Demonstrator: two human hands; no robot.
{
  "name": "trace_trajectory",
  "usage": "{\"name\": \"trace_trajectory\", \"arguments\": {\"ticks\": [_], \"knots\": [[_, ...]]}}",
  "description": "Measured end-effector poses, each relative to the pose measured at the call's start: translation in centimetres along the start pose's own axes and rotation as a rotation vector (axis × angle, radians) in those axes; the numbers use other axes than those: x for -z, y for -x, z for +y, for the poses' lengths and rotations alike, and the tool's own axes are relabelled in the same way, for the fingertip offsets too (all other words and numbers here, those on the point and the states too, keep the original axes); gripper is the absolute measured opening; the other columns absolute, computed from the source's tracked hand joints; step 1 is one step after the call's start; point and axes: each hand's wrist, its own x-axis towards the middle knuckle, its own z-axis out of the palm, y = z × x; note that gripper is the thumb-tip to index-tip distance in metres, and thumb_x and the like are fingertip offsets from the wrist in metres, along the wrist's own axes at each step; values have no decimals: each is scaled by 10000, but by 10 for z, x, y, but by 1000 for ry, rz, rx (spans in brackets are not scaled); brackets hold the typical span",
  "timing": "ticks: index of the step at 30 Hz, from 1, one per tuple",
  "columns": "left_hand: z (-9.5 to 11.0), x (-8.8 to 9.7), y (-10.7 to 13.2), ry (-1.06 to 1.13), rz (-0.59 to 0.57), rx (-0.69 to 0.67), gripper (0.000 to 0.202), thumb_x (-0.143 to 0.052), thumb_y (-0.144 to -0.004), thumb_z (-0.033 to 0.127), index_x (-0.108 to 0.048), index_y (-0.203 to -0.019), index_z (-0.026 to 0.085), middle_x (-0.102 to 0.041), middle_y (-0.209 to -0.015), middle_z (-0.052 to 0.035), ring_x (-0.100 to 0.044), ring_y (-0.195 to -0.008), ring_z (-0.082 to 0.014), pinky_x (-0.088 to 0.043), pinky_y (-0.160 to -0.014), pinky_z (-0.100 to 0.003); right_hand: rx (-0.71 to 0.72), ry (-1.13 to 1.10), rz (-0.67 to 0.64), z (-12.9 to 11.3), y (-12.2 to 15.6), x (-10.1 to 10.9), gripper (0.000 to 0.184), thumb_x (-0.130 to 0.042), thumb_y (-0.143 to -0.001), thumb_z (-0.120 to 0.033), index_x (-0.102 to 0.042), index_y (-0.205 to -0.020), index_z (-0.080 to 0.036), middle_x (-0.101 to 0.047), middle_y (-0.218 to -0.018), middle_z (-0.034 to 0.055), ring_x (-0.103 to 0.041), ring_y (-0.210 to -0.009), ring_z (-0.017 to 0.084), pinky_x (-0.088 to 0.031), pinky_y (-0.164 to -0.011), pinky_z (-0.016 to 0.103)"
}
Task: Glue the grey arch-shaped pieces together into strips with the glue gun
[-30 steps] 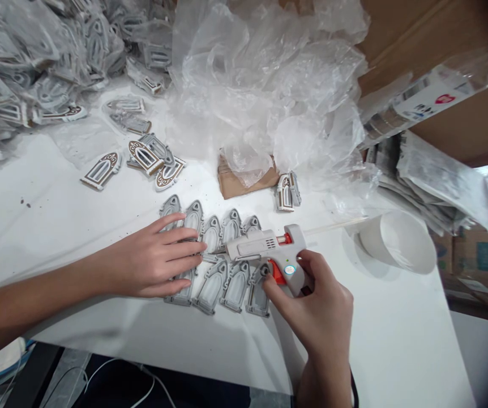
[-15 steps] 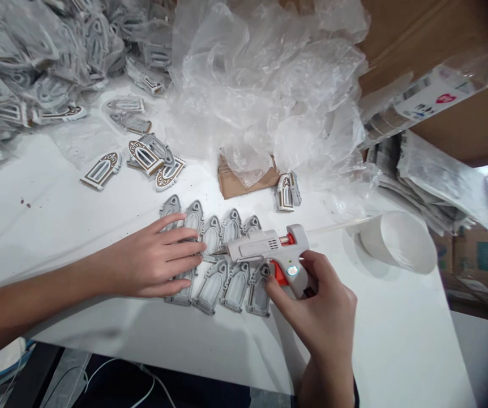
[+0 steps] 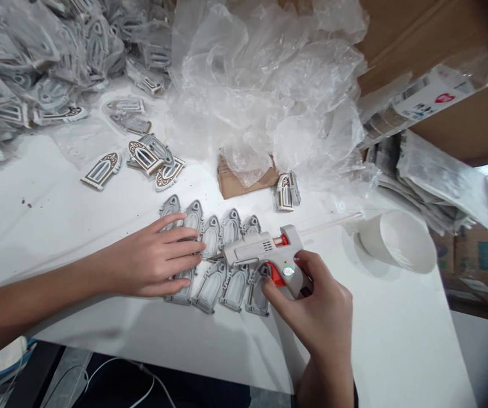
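Several grey arch-shaped window pieces (image 3: 221, 275) lie in two rows on the white table (image 3: 78, 226). My left hand (image 3: 157, 263) lies flat on the left pieces, fingers stretched out. My right hand (image 3: 314, 309) grips a white glue gun (image 3: 265, 249) with an orange trigger, index finger on the trigger. The gun's nozzle points left, just above the pieces beside my left fingertips. A clear glue stick juts from the gun's back toward a white cup (image 3: 399, 241).
Finished brown-and-white window pieces (image 3: 144, 158) lie further back, one pair (image 3: 287, 191) standing near a cardboard scrap (image 3: 233, 182). Bagged pieces (image 3: 23, 62) pile up at back left. Crumpled clear plastic (image 3: 265, 85) fills the back middle, cardboard boxes (image 3: 452, 34) the right.
The glue gun and my right hand have shifted slightly left, back over the pieces. My left hand has stayed in place.
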Motion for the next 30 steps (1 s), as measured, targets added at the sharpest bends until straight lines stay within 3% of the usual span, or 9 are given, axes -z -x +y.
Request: {"name": "trace_trajectory", "arguments": {"ticks": [7,12,16,21,26,30], "knots": [[-1,2,-3,38,12,3,236,-561,-927,297,-639,-1107,167,-663,-1243,-69,-567,-1179,-240,-265,-1138,-448,-203,-274,-33,-2,-1,4,413,-701,-643,-434,-554,-916,-161,-594,-700,-12,-475,-509,47,-398,-464,138],[-1,9,-9,28,12,-7,240,-550,-932,294,-628,-1123,172,-651,-1254,-76,-556,-1193,-241,-265,-1130,-452,-306,-405,-1,3,-5,13,528,-767,-621,-490,-553,-967,-154,-644,-855,43,-561,-643,84,-450,-531,156],[2,11,-22,9,-46,30,270,-508,-956,325,-607,-1166,188,-622,-1286,-71,-535,-1220,-245,-273,-1107,-451,-345,-377,23,16,-14,22,662,-793,-575,-568,-570,-1029,-141,-630,-849,49,-548,-650,94,-434,-538,177],[9,1,-36,-74,-97,109,391,-445,-982,419,-545,-1274,179,-559,-1371,-106,-482,-1276,-280,-281,-1100,-484,-353,-398,16,29,-31,27,717,-801,-521,-599,-578,-1018,-133,-606,-844,46,-541,-692,111,-430,-589,202],[16,-9,-41,-72,-170,181,445,-397,-999,462,-487,-1353,208,-511,-1447,-64,-426,-1344,-275,-214,-1152,-504,-360,-324,18,35,-35,18,814,-776,-468,-668,-573,-1057,-145,-606,-890,50,-540,-745,134,-417,-638,226],[17,-13,-41,-47,-207,215,502,-402,-989,513,-441,-1412,245,-449,-1509,-26,-376,-1397,-272,-149,-1185,-499,-344,-264,43,39,-30,9,807,-745,-504,-684,-565,-1088,-157,-612,-912,57,-553,-772,153,-422,-655,237]]}}
